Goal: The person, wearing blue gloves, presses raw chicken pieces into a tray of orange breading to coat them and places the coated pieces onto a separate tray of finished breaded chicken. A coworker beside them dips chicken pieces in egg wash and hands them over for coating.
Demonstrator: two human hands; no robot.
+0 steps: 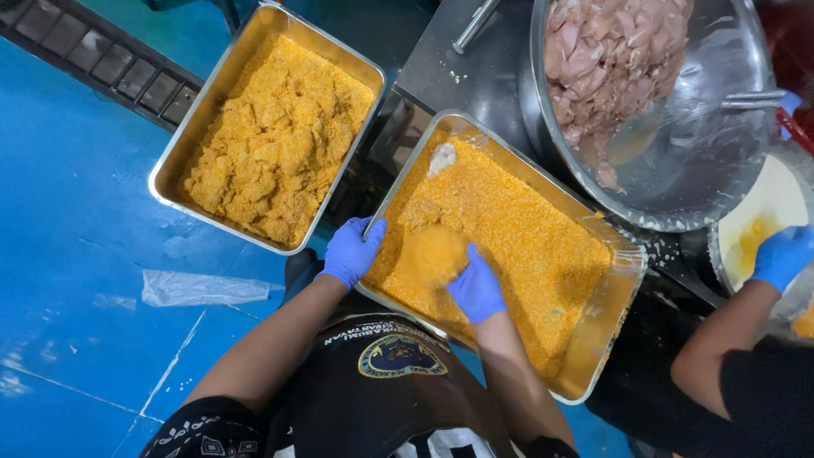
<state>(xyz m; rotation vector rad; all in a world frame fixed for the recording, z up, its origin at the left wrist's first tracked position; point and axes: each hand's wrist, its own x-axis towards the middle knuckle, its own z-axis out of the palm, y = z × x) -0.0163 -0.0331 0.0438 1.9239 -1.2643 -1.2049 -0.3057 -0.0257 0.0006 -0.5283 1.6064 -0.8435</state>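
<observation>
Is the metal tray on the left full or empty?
Full: the left tray is heaped nearly to its rim with orange-crumbed pieces.

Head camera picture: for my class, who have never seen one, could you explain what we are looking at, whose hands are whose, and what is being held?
The camera sits on a person's head, looking straight down. Their left hand and right hand, both in blue gloves, press a crumb-covered piece in a metal tray of orange crumbs. To the left, a second tray holds coated pieces. Above is a large steel bowl of raw pale meat. The gloved hand at the right edge belongs to a co-worker.
</observation>
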